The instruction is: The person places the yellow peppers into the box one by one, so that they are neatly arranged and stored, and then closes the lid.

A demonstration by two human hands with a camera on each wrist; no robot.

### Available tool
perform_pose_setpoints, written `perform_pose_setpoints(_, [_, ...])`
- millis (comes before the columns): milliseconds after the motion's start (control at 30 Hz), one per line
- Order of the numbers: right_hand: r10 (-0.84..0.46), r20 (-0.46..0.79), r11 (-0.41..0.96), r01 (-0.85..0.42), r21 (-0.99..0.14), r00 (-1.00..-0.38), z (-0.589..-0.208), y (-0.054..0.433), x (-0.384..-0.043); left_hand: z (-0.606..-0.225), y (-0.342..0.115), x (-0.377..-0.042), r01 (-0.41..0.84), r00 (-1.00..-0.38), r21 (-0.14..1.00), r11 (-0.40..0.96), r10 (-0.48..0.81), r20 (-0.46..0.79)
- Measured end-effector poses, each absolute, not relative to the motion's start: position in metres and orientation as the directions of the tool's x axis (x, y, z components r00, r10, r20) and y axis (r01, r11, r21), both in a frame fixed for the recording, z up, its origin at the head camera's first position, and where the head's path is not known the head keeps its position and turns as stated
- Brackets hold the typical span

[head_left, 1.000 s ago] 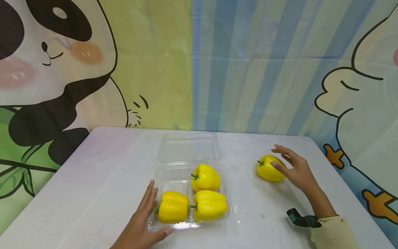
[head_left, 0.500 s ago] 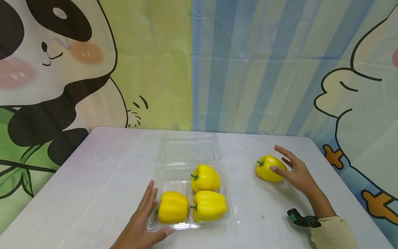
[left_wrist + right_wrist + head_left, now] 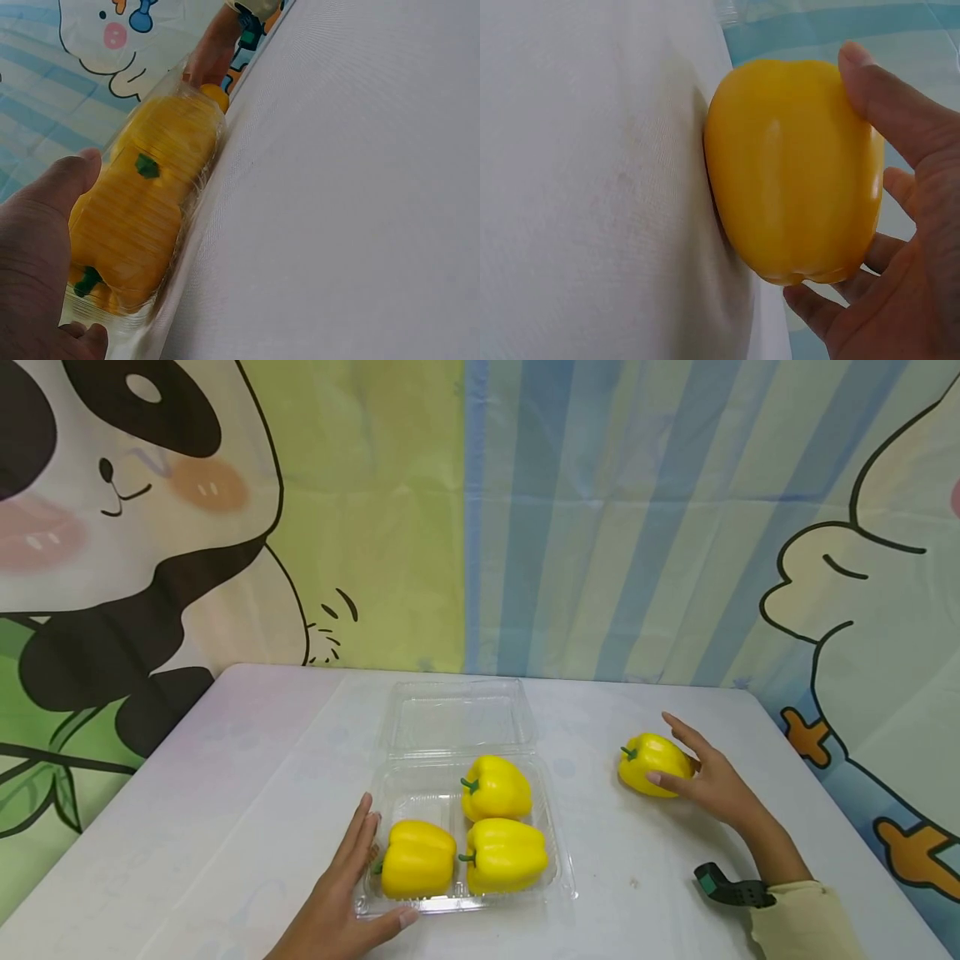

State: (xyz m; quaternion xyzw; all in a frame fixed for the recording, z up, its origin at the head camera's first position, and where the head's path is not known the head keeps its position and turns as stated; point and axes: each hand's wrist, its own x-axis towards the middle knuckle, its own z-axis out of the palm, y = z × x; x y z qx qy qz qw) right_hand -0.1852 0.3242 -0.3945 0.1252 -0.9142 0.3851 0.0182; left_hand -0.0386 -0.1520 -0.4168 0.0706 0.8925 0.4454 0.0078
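Note:
A clear plastic clamshell box (image 3: 420, 802) lies unfolded on the table, its lid (image 3: 457, 722) tipped back. Inside are three yellow bell peppers: one at front left (image 3: 417, 864), one at front right (image 3: 507, 856) and one at back right (image 3: 501, 789). My left hand (image 3: 330, 893) rests along the box's left front corner, fingers extended and thumb at the front edge. To the right, another yellow bell pepper (image 3: 645, 760) lies on its side on the table. My right hand (image 3: 716, 785) is spread around its right side; in the right wrist view the thumb (image 3: 889, 97) touches it.
The white-covered table (image 3: 225, 827) runs back to a cartoon-printed curtain (image 3: 600, 527). A black wrist strap (image 3: 731, 887) sits at the right wrist, beside the sleeve (image 3: 806, 922). Table surface separates the box from the loose pepper.
My right hand's index finger has straightened and the hand has shifted slightly lower around the loose pepper. The pepper, the box and my left hand stay in place.

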Motion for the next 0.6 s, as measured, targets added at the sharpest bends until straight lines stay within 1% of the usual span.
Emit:
perform_pose_setpoints(267, [-0.223, 0.084, 0.693, -0.219, -0.687, -0.971, -0.3936, 0.3242, -0.1848, -0.4151, -0.1522, -0.0378, 0.114, -0.99, 0.791, 0.601, 0.134, 0.041])
perform_pose_setpoints(600, [-0.208, 0.088, 0.705, -0.212, -0.677, -0.974, -0.393, 0.3228, -0.1848, -0.4149, -0.1518, -0.0378, 0.1, -0.991, 0.792, 0.603, 0.129, 0.027])
